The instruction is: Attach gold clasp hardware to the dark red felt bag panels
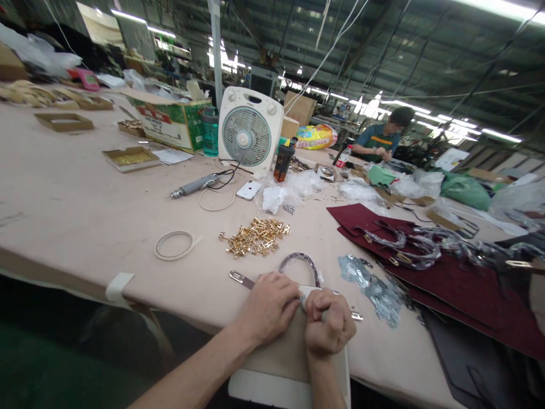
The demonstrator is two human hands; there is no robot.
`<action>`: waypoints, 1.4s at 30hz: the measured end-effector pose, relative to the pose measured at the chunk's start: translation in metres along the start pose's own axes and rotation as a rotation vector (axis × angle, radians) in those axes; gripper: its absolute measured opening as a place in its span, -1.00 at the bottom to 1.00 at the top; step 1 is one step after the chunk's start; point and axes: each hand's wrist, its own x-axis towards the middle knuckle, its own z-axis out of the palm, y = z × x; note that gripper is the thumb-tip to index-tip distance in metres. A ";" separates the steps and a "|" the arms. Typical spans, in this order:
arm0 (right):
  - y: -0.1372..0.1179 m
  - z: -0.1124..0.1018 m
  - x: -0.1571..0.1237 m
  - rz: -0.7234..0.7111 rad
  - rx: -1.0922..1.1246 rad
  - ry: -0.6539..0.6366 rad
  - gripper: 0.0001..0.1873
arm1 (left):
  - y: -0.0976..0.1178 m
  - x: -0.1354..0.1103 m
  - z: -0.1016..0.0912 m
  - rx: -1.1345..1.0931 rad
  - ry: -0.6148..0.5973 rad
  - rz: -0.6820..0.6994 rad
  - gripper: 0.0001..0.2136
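Note:
My left hand (272,304) presses down on a light-coloured bag panel (281,360) at the table's front edge, fingers together and bent over its upper part. Close beside it, my right hand (330,324) is closed in a fist; what it grips is mostly hidden, with a small greyish bit showing between the hands. A dark plastic-wrapped handle (301,258) loops up beyond the panel. From under my left hand sticks out a brown strap (242,279) with a metal plate at its tip. Another metal tip (356,316) shows right of my fist.
Gold metal fittings (258,236) lie heaped ahead, with a tape roll (174,245) to their left. Flat silver plates (374,289) and maroon panels (426,267) lie right. Farther back are an electric screwdriver (193,186), a phone (248,190), a fan (249,133) and a co-worker (383,139).

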 end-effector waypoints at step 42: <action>0.027 0.007 0.069 0.701 0.020 -0.073 -0.54 | -0.002 -0.001 0.009 0.032 0.070 0.070 -0.73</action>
